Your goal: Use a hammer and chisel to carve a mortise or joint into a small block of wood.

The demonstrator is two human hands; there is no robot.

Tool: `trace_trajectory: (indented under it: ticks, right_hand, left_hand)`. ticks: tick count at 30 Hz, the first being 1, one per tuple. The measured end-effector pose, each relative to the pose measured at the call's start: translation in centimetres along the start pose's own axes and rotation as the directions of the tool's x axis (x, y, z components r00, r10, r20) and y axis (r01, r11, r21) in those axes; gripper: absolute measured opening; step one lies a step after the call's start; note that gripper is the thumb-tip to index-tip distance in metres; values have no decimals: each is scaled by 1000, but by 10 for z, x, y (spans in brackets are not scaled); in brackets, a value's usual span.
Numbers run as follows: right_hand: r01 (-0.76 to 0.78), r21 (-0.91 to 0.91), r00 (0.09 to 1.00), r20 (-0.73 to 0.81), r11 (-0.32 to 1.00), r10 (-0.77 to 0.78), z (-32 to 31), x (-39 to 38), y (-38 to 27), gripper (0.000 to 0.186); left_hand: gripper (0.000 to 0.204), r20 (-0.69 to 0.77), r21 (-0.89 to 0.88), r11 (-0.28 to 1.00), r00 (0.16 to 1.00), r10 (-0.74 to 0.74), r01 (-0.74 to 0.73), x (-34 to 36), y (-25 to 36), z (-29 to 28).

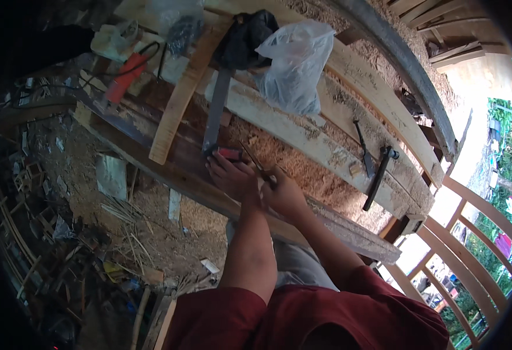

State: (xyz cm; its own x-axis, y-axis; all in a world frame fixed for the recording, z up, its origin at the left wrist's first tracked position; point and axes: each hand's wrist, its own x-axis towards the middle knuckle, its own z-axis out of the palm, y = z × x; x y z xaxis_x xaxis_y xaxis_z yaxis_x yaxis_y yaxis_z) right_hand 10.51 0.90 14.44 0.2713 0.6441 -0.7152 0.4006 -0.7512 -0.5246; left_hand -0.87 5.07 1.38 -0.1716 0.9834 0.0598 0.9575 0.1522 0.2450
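My left hand is closed at the near end of a long flat grey metal blade, its fingers around a small red-and-black block. Whether the block is joined to the blade I cannot tell. Just to the right, my right hand grips a thin, dark, pointed rod, which slants up and left towards the block. The two wrists nearly touch. At its far end the blade runs up to a crumpled black bag.
Long planks with sawdust make up the bench. A loose board lies across it, beside an orange tool with a cord. A clear plastic bag sits at the back. A hammer and a chisel-like tool lie right.
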Motion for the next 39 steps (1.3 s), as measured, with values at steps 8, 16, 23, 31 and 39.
trace_trajectory:
  ticks: [8,16,23,31,39]
  right_hand:
    - [-31,43,990,137,999,25,17,27,-8,53]
    - [205,157,977,30,966,-212,26,53,-8,68]
    - [221,190,973,-109,957,-203,24,-41,51,54]
    - [278,190,948,-214,942,-236,28,-40,77,43]
    - [390,78,920,11,917,-392,17,-24,107,34]
  left_hand:
    - [62,10,69,997,999,-47,46,-7,-22,8]
    - [63,-10,43,999,1000,8,-8,-8,-12,12]
    - [60,-52,36,999,998,-30,32,-11,-9,10]
    - [60,-51,42,999,998,-22,24,-9,-19,15]
    - [58,-43,76,997,999,2,2,-14,-17,18]
